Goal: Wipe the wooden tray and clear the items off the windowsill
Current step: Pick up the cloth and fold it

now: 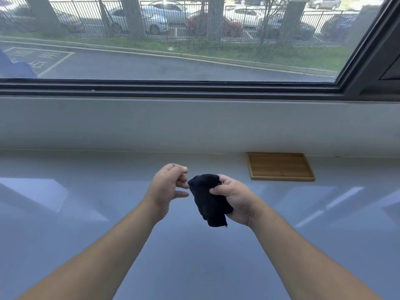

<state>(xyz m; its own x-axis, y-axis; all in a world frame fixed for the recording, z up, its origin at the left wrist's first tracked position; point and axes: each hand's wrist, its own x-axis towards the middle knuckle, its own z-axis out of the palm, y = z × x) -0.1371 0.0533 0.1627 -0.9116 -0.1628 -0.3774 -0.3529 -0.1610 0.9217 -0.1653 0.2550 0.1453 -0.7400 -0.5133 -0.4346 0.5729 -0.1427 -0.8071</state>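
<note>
Two bare forearms reaching in from the bottom edge, converging over the pale glossy windowsill. Left hand raised above the sill, fingers loosely curled and parted, gripping nothing, fingertips just short of the dark cloth. Right hand clamped around that cloth, thumb across the front, fingers wrapped behind, bundle bunched tight in the fist. Black or very dark navy fabric, crumpled, one loose corner hanging down below the palm, clear of the sill surface. Cloth held in the air between both hands, well short of the tray.

Wooden tray lying flat further back and off to the right, tucked against the base of the white wall under the window. Rectangular, light bamboo tone, low raised rim all round, inner face bare. Well apart from both hands, untouched.

Sill surface shiny, streaked with bright reflections of the window panes on left and right. Dark window frame running across above the white ledge. Beyond the glass, asphalt with painted yellow markings, a strip of grass, a black railing fence, tree trunks and parked cars behind. Blue shape at the far left edge of the glass, too cut off to identify.
</note>
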